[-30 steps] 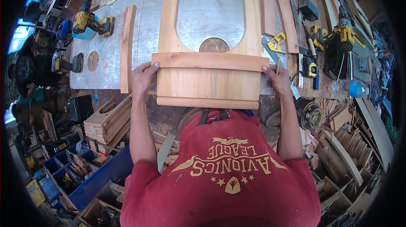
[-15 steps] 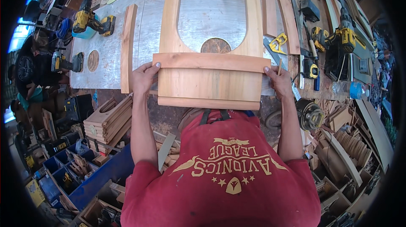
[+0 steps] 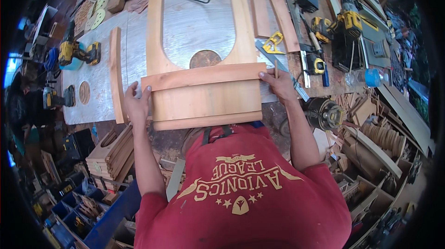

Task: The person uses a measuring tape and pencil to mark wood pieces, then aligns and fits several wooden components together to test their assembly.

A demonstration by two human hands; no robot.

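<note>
A U-shaped pale wooden panel [image 3: 204,103] lies on the bench with a long wooden strip [image 3: 204,74] across it, just below the cutout. A second narrow edge piece [image 3: 208,122] runs along its near side. My left hand [image 3: 139,103] is at the strip's left end, thumb against it and forefinger raised apart. At the other end, my right hand [image 3: 279,86] grips the strip with its thumb on the end, and a thin pencil-like stick [image 3: 276,69] stands up among its fingers.
Cordless drills [image 3: 74,52] sit left, more [image 3: 347,19] right, near a tape measure [image 3: 317,66], yellow square tool [image 3: 273,42] and plastic bottle [image 3: 373,77]. Loose boards [image 3: 282,12] lie on the bench [image 3: 134,40]. Below are stacked panels [image 3: 104,161], a blue bin [image 3: 111,221] and offcuts.
The whole view has shifted and turned slightly, bench items now sitting further left and tilted. My left forefinger has lifted away from the strip's end; my right hand stays on it.
</note>
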